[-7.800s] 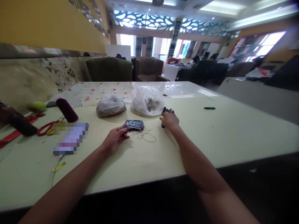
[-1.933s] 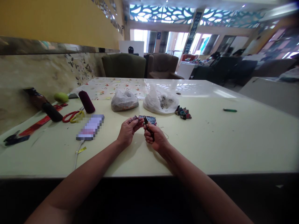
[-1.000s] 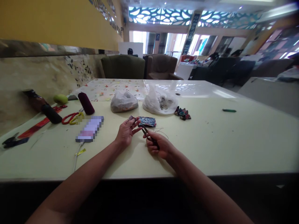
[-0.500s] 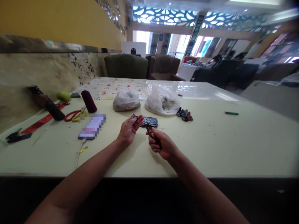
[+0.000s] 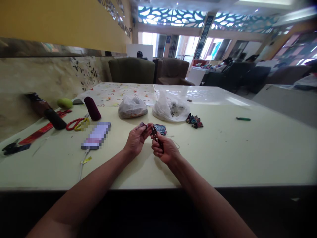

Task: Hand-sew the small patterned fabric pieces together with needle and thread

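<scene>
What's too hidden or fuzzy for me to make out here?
All in the head view:
Phone: screen blurred into blocks.
Plastic bag nearer the phone: cloudy folds obscure its contents.
Cloth scrap: small, partly covered by fingers of the left hand.
Dark scissors: handles mostly covered by fingers of the right hand.
White bag at far right: cut off by the picture's edge.

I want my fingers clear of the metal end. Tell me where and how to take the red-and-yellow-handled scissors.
I'd grip the scissors by the finger loops, coming from the near left. The loops lie on that side, while the metal end points away toward the maroon thread spool; the phone lies close on the near right.
</scene>
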The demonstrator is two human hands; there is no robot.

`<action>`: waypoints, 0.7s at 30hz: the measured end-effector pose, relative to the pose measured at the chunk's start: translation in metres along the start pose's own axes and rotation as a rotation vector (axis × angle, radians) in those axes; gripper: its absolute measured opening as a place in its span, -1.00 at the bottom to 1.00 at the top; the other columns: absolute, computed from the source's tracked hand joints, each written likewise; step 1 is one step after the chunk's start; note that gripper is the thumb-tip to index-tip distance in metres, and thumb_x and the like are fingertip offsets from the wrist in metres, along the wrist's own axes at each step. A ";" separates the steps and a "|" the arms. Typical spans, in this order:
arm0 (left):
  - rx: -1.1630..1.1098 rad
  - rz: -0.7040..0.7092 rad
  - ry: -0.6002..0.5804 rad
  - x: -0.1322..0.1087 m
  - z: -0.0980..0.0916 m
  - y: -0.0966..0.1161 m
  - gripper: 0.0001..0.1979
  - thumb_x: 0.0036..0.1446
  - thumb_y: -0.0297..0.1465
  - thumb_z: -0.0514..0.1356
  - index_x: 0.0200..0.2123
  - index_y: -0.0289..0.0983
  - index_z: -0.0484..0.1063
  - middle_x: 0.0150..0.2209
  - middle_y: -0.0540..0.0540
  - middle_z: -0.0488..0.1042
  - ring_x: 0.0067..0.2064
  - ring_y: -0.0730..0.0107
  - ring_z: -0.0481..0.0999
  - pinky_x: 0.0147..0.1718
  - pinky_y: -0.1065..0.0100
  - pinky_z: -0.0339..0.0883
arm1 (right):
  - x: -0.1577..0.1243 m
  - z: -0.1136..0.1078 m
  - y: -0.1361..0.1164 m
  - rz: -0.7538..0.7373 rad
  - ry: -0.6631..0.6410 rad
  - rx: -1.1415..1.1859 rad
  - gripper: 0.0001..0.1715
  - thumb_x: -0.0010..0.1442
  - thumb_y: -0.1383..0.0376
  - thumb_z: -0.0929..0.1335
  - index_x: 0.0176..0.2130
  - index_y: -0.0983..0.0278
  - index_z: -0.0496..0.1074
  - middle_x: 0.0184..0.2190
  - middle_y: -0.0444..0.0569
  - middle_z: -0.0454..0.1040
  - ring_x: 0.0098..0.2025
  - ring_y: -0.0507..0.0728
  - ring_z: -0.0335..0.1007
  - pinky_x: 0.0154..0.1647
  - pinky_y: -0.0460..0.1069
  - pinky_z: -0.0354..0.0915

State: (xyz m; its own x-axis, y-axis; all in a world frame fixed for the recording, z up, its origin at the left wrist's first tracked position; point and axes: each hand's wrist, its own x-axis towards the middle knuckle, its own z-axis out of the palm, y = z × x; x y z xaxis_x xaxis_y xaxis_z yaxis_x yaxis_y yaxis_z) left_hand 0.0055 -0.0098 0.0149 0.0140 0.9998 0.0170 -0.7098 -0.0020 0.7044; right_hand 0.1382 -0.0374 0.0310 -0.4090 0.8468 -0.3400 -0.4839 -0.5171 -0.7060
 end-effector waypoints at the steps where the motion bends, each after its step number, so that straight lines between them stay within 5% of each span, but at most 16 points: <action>1: 0.003 0.000 0.000 0.000 0.000 0.000 -0.95 0.17 -0.53 0.19 -0.31 -0.35 0.47 -0.18 -0.19 0.63 -0.11 0.38 0.62 0.09 0.31 0.41 | 0.000 0.000 0.000 -0.001 0.004 0.001 -0.74 0.24 0.14 0.32 -0.35 0.26 0.26 -0.72 -0.32 0.05 -0.71 -0.13 -0.27 -0.71 -0.19 -0.32; 21: 0.077 0.024 0.012 0.000 -0.003 -0.004 -0.92 0.14 -0.52 0.23 -0.28 -0.40 0.52 -0.18 -0.18 0.62 -0.13 0.39 0.62 0.02 0.35 0.44 | 0.001 0.000 0.000 -0.020 0.009 0.048 -0.74 0.34 0.19 0.22 -0.36 0.27 0.25 -0.73 -0.30 0.05 -0.72 -0.11 -0.25 -0.74 -0.19 -0.29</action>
State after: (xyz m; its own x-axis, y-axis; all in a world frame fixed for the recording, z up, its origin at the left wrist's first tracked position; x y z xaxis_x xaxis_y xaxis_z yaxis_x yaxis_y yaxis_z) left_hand 0.0062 -0.0093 0.0105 -0.0109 0.9996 0.0263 -0.6534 -0.0271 0.7565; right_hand 0.1377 -0.0360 0.0309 -0.3922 0.8578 -0.3321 -0.5285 -0.5057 -0.6819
